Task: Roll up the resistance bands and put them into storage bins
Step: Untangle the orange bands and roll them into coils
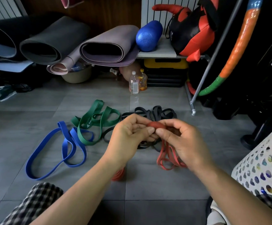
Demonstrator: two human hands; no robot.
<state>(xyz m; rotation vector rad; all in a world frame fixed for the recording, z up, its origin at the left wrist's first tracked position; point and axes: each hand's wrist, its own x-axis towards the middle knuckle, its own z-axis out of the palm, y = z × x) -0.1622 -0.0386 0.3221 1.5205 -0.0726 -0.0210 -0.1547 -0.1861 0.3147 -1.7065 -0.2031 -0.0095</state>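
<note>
Rolled yoga mats [50,43], blue foam roller [149,35], two bottles [134,84], striped hoop [244,36]

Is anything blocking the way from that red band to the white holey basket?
Nothing visible does. The left hand and right hand pinch the red band; the white basket stands close on its right.

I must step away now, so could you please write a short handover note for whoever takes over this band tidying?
Hands: left hand and right hand both pinch the rolled start of the thin red rubber band. Its loose loops hang to the grey tiled floor.
Elsewhere: the wide blue band, wide green band and tangled black bands lie unrolled on the floor. The white perforated plastic basket stands at the right.
Done: only the red roll's first turns.
Left: finish it, bin it, then roll the others.
</note>
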